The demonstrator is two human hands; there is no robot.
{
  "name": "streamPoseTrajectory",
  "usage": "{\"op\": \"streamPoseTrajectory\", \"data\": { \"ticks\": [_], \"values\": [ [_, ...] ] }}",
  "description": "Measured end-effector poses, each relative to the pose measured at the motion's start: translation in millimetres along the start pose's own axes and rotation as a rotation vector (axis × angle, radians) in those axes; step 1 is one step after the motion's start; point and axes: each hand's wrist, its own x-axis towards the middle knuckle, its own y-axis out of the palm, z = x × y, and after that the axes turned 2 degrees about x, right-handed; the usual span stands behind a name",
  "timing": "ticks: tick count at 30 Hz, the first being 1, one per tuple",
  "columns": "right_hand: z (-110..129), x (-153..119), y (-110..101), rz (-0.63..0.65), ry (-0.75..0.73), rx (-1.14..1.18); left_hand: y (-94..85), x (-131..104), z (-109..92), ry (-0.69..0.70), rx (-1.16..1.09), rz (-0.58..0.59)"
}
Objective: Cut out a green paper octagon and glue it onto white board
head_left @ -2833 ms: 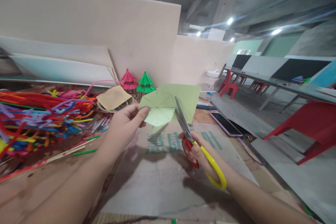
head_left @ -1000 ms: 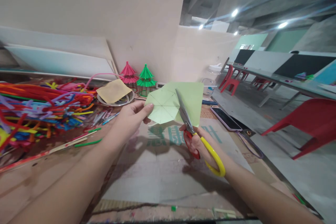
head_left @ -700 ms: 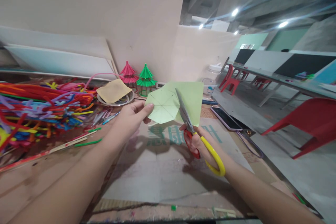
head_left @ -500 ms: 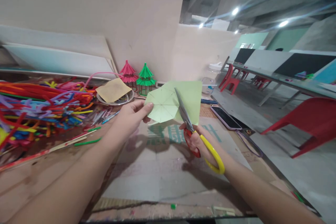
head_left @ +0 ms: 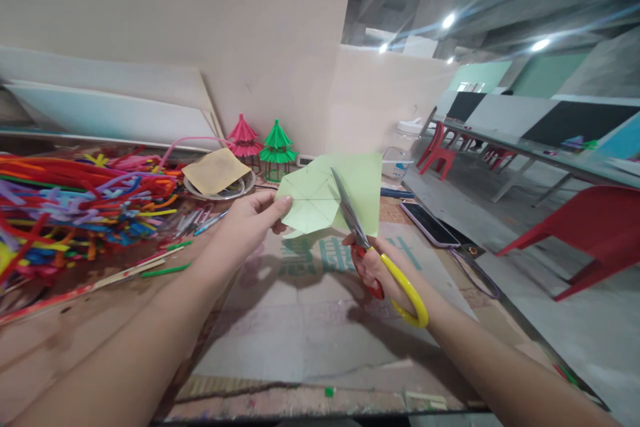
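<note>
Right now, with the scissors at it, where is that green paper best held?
Probably pinch the thin green paper by its left edge, coming from the left: the scissors meet it farther right, apart from that edge.

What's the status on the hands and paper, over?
Left hand pinching line-marked green paper. Right hand gripping scissors, blade in front of paper. Smartphone aside, not blocking.
</note>
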Motion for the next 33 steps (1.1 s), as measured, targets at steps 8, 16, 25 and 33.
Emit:
{"op": "streamPoseTrajectory", "data": {
  "ticks": [8, 16, 25, 33],
  "values": [
    [6.5, 1.0, 2.0, 0.017, 0.031, 0.074, 1.6, -2.4, -4.5, 0.003, 0.023, -0.019],
    [8.3, 0.7, 3.6, 0.019, 0.055, 0.139, 0.3, -2.0, -2.7, -0.007, 0.016, -0.021],
    [6.9, 1.5, 4.5, 0.009, 0.051, 0.137, 0.4, -1.8, -3.8, 0.000, 0.015, -0.016],
    [10.9, 1.0, 5.1, 0.004, 0.064, 0.123, -0.4, -0.7, -0.1, -0.005, -0.022, -0.006]
  ]
}}
